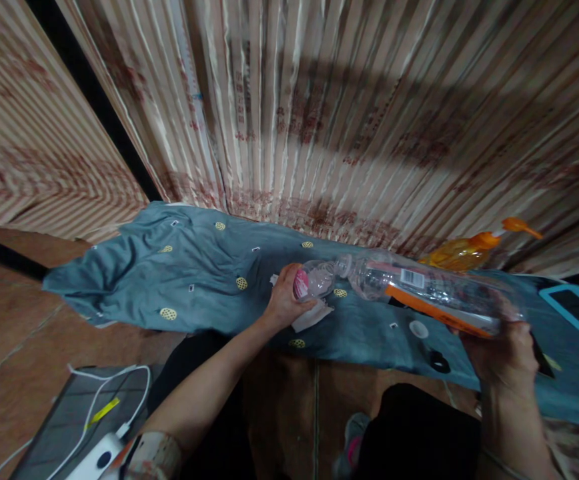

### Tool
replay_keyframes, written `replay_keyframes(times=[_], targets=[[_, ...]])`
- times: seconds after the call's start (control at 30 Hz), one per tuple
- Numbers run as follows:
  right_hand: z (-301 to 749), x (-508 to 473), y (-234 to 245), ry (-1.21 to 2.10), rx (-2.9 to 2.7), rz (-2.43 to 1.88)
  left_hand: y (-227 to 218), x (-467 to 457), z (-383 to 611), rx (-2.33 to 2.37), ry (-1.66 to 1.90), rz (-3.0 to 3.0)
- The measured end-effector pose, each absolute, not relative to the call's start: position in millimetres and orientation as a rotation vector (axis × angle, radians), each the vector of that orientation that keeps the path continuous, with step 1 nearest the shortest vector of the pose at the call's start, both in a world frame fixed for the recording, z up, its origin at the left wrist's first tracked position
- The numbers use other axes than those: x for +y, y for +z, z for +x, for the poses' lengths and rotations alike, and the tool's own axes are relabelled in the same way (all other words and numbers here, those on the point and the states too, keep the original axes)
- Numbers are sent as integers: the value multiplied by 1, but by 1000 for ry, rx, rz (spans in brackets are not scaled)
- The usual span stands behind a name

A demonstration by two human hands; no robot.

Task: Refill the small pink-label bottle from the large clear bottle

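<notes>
A clear plastic bottle point(419, 290) with an orange-and-white label lies almost level in the air above a blue-grey cloth point(194, 273). My right hand point(504, 353) grips its base end at the right. My left hand point(284, 300) is closed around the pink cap point(300, 283) at the bottle's neck. A white scrap of paper point(312, 317) lies on the cloth just under my left hand.
An orange spray bottle point(469, 250) lies behind the clear one. A tablet in a turquoise case point(577, 307) rests at the right. A small white disc point(418, 329) and a black ring point(439, 363) sit on the cloth. A white charger with cables point(102, 453) lies at lower left. Striped curtains hang behind.
</notes>
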State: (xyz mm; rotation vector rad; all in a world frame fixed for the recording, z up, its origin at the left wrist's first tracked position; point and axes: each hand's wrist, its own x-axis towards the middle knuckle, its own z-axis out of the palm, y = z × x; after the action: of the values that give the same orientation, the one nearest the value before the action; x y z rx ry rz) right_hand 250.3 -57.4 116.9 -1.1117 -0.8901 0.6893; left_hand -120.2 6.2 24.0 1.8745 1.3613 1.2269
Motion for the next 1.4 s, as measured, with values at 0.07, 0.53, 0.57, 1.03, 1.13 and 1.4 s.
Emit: replay_keyframes(times=[0.07, 0.53, 0.57, 1.03, 1.13, 1.4], targets=[[247, -58, 119, 689, -877, -1117, 24, 6, -121, 1355, 1218, 1876], [239, -62, 128, 707, -791, -1169, 21, 6, -122, 1350, 1243, 1857], [238, -63, 128, 711, -780, -1177, 21, 6, -122, 1353, 1244, 1851], [242, -64, 129, 733, -760, -1198, 24, 6, -122, 1351, 1214, 1860], [245, -64, 128, 721, -771, -1193, 23, 6, -121, 1344, 1226, 1861], [240, -62, 126, 697, -800, -1152, 25, 5, -119, 1360, 1210, 1843]])
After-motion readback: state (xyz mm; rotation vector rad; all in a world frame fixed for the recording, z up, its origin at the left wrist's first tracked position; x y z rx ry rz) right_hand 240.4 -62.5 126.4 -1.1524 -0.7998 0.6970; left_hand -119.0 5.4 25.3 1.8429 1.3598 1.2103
